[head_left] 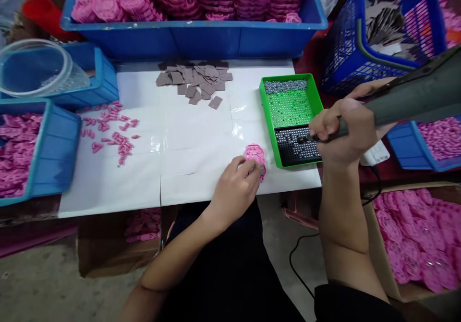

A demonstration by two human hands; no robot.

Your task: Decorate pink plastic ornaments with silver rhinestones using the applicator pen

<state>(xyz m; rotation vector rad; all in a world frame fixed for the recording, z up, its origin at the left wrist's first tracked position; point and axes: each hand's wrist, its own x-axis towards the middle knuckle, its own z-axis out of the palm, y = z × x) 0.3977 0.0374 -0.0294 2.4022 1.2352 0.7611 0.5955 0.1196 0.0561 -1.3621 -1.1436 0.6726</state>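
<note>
Beside the green plastic screw tray [268, 115], the left hand [236, 187] pins a pink moulded plastic piece [255, 156] while the right hand [342, 130] grips a grey electric screwdriver [406, 102] over it, grey square pads [196, 79] lying beyond.

White table [201, 139] carries grey squares [196, 81], pink bits [111, 130], green tray [313, 105].

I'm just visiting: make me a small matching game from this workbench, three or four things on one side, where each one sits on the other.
Things:
1. left hand
2. right hand
3. grey squares
4. small pink bits

Places:
A. heaped at the far middle of the white sheet
B. scattered on its left part
C. on the pink piece
D. holding a tool over the green tray

Pairs: 1-C, 2-D, 3-A, 4-B
</note>
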